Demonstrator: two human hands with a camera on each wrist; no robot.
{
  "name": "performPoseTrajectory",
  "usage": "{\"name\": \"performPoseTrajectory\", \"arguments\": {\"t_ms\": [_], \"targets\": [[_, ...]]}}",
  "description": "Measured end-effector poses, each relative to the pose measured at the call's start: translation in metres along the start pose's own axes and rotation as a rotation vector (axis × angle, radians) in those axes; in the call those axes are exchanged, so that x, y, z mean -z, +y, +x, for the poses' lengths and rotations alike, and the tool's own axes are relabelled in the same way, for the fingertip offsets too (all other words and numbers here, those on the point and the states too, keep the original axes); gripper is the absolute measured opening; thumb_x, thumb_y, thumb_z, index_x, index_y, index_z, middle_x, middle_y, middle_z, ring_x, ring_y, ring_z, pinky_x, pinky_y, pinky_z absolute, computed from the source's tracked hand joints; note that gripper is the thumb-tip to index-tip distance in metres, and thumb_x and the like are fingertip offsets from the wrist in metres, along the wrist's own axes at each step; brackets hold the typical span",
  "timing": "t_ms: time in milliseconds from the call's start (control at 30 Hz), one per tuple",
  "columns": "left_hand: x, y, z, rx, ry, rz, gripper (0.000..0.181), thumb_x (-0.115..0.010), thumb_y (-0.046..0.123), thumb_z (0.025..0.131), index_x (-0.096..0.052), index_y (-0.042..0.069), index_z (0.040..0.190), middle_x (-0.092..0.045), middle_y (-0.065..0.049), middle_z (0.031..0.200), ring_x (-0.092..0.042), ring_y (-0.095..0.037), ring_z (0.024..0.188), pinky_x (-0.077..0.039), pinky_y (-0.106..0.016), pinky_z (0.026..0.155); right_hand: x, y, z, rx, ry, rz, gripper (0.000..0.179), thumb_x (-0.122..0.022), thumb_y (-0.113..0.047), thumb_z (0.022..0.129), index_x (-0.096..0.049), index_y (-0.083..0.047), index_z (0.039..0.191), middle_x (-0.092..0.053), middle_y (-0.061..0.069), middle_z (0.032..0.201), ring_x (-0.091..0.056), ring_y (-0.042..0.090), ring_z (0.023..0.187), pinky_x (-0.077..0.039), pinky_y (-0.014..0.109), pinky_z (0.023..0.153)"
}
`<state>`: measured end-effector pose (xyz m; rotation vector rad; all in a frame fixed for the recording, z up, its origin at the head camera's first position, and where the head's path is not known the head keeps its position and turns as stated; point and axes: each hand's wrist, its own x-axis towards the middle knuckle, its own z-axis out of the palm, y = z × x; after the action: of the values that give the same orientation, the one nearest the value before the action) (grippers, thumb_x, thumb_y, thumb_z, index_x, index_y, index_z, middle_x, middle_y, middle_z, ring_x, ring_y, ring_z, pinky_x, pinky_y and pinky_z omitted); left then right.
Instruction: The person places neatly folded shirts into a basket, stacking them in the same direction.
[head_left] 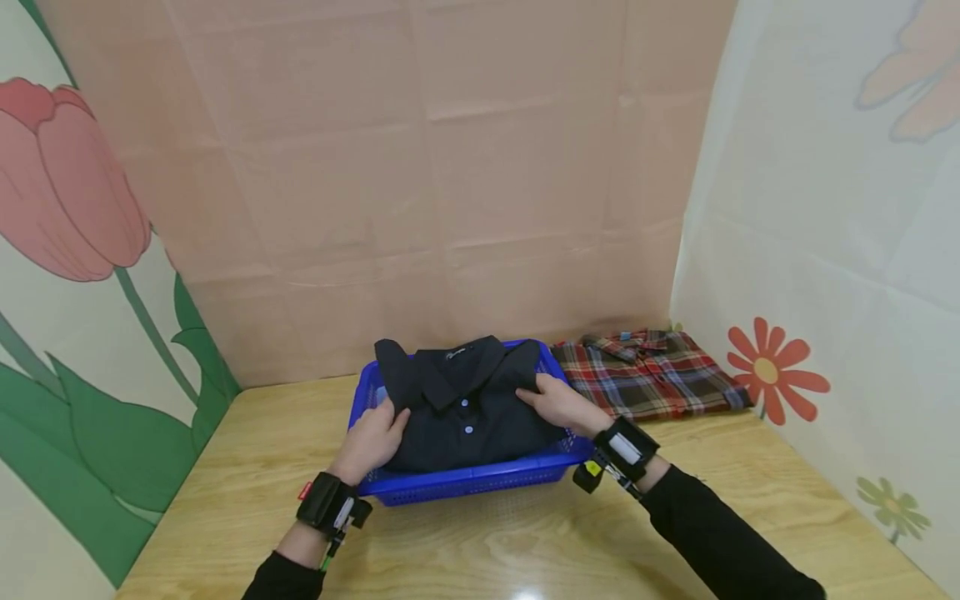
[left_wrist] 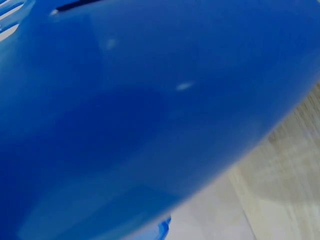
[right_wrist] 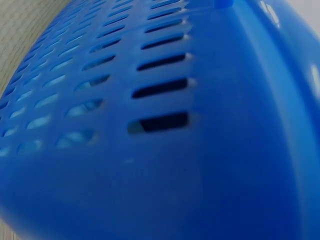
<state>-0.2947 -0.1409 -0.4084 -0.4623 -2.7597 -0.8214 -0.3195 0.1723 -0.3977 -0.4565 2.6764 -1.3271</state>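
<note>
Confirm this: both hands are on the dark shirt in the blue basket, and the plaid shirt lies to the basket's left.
Wrong side: the head view shows the plaid shirt lying to the right of the blue basket. The rest holds.

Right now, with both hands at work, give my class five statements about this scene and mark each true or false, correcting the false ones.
1. The left hand and right hand both touch the dark shirt. True.
2. The checked shirt lies right of the basket. True.
3. The basket is red. False: it is blue.
4. The dark shirt lies front-down. False: its buttons face up.
5. The checked shirt is inside the basket. False: it lies on the table.
</note>
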Motion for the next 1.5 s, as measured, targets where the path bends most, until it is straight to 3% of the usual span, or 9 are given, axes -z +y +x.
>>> {"name": "performPoseTrajectory", "arguments": {"t_ms": [133, 200, 300, 367, 533, 767, 967, 1167, 1500], "targets": [[-0.001, 0.002, 0.0, 0.051, -0.022, 0.041, 0.025, -0.054, 0.023, 0.096, -0.058, 0.0, 0.105, -0.064, -0.017, 0.082, -0.058, -0.021, 0.064, -0.047, -0.038, 0.05, 0.0, 0.0, 0.0, -0.008, 0.007, -0.017, 0.021, -0.048, -0.021, 0.1, -0.046, -0.004, 0.088, -0.044, 0.007, 0.076, -0.045, 0.02, 0.062, -0.038, 0.031, 0.058], [-0.001, 0.003, 0.0, 0.066, -0.029, 0.058, 0.036, -0.056, 0.026, 0.094, -0.055, -0.004, 0.114, -0.066, -0.023, 0.088, -0.062, -0.025, 0.068, -0.051, -0.041, 0.053, 0.001, -0.001, -0.001, -0.01, 0.003, -0.038, 0.02, -0.05, -0.022, 0.099, -0.049, -0.003, 0.093, -0.048, 0.011, 0.08, -0.048, 0.023, 0.067, -0.041, 0.034, 0.061], [-0.001, 0.003, 0.0, 0.081, -0.008, 0.072, 0.063, -0.058, 0.03, 0.092, -0.037, -0.013, 0.133, -0.066, -0.032, 0.096, -0.065, -0.031, 0.074, -0.054, -0.045, 0.058, 0.003, -0.003, -0.003, 0.015, 0.016, -0.128, 0.034, -0.054, -0.025, 0.097, -0.05, 0.001, 0.119, -0.058, 0.022, 0.107, -0.057, 0.031, 0.091, -0.049, 0.043, 0.077], [0.0, 0.003, 0.0, 0.081, 0.018, 0.066, 0.076, -0.059, 0.031, 0.092, -0.023, -0.016, 0.139, -0.066, -0.033, 0.091, -0.066, -0.032, 0.073, -0.055, -0.045, 0.058, 0.006, -0.003, -0.004, 0.039, 0.039, -0.202, 0.055, -0.056, -0.025, 0.096, -0.037, 0.007, 0.136, -0.049, 0.03, 0.13, -0.051, 0.038, 0.112, -0.046, 0.051, 0.091], [0.004, -0.001, -0.001, -0.027, 0.111, 0.09, 0.074, -0.061, 0.021, 0.091, -0.02, -0.012, 0.143, -0.063, -0.033, 0.102, -0.063, -0.037, 0.092, -0.055, -0.049, 0.073, 0.014, -0.004, -0.004, 0.11, 0.12, -0.327, 0.081, -0.059, -0.021, 0.093, -0.007, 0.013, 0.145, -0.024, 0.037, 0.146, -0.029, 0.045, 0.131, -0.031, 0.058, 0.105], [0.009, -0.002, -0.002, -0.148, 0.112, 0.275, 0.059, -0.066, 0.017, 0.087, -0.042, -0.006, 0.137, -0.038, -0.038, 0.138, -0.042, -0.047, 0.121, -0.043, -0.057, 0.096, 0.012, -0.001, -0.003, 0.238, 0.091, -0.495, 0.069, -0.061, -0.017, 0.092, -0.024, 0.015, 0.141, -0.017, 0.04, 0.146, -0.026, 0.048, 0.131, -0.032, 0.059, 0.104], [0.006, -0.008, -0.001, -0.207, -0.012, 0.4, 0.051, -0.067, 0.022, 0.086, -0.054, 0.003, 0.131, -0.035, -0.028, 0.145, -0.025, -0.043, 0.134, -0.032, -0.062, 0.103, 0.01, 0.0, -0.007, 0.342, -0.018, -0.736, 0.055, -0.06, -0.025, 0.093, -0.045, 0.006, 0.135, -0.031, 0.033, 0.145, -0.019, 0.047, 0.134, -0.026, 0.063, 0.106], [0.005, -0.011, 0.002, -0.199, -0.174, 0.427, 0.044, -0.061, 0.031, 0.091, -0.059, 0.005, 0.127, -0.048, -0.022, 0.138, -0.031, -0.037, 0.133, -0.02, -0.06, 0.11, 0.008, 0.004, -0.011, 0.232, -0.183, -0.842, 0.052, -0.048, -0.036, 0.098, -0.044, -0.006, 0.141, -0.032, 0.021, 0.15, -0.014, 0.039, 0.139, -0.013, 0.068, 0.106], [0.003, -0.012, 0.003, -0.178, -0.299, 0.454, 0.042, -0.053, 0.035, 0.095, -0.061, 0.006, 0.125, -0.055, -0.021, 0.132, -0.04, -0.037, 0.127, -0.017, -0.058, 0.111, 0.005, 0.002, -0.013, 0.141, -0.221, -0.927, 0.054, -0.048, -0.041, 0.097, -0.044, -0.012, 0.142, -0.035, 0.016, 0.15, -0.02, 0.036, 0.138, -0.005, 0.071, 0.105]]}}
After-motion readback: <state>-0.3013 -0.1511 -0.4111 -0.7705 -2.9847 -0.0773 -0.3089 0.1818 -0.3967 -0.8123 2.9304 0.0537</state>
